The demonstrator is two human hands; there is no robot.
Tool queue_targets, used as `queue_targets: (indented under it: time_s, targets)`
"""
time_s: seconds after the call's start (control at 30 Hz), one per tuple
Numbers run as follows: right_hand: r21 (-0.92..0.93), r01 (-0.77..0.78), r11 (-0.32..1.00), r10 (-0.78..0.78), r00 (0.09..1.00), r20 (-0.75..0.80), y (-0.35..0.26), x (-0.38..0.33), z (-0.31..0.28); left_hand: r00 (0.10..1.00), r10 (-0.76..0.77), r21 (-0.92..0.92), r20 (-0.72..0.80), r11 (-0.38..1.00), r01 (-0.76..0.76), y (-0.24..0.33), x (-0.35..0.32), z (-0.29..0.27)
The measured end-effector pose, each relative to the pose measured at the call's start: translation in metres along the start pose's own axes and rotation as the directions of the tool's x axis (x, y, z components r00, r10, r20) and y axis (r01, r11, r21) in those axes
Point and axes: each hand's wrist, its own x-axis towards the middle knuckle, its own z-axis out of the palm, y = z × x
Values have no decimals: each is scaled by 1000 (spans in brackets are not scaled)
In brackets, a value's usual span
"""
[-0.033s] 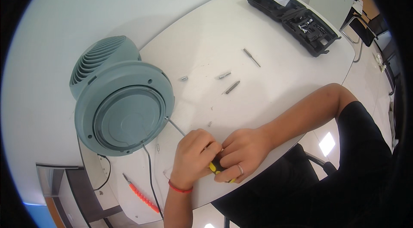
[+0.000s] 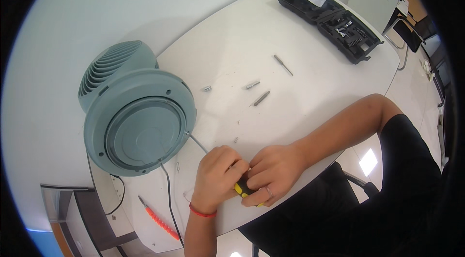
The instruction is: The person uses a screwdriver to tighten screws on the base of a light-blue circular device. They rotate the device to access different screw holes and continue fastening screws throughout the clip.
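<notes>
A grey-green fan lies on its side with its round base facing me and its slatted head behind. The metal shaft of a screwdriver reaches the base's right rim; whether its tip sits in a screw is hard to see. My left hand is closed around the screwdriver where shaft meets handle, a red cord on its wrist. Beside it, my right hand wraps the black and yellow handle. A dark cable runs from the base toward the table's near edge.
An orange flexible shaft lies near the front edge. Across the white table are a small socket, a metal adapter, a double-ended bit and a thin rod. A black tool case stands open at far right.
</notes>
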Motion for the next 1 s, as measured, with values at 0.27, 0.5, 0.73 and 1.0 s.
queue_targets:
  time_s: [0.27,0.5,0.73,1.0]
  targets:
    - [101,-9,995,3,998,56,-1,-2,-1,1000,12,4,-1,1000,-12,-1,0,-2]
    - [57,12,998,-13,1000,5,-1,-6,2,999,26,3,-21,1000,-26,1,2,-4]
    - [53,45,998,-44,999,-9,2,-4,-4,999,33,3,-40,999,-33,2,2,-5]
    - [83,6,996,-2,999,-40,3,-7,-1,999,29,31,-35,999,-28,2,2,-3]
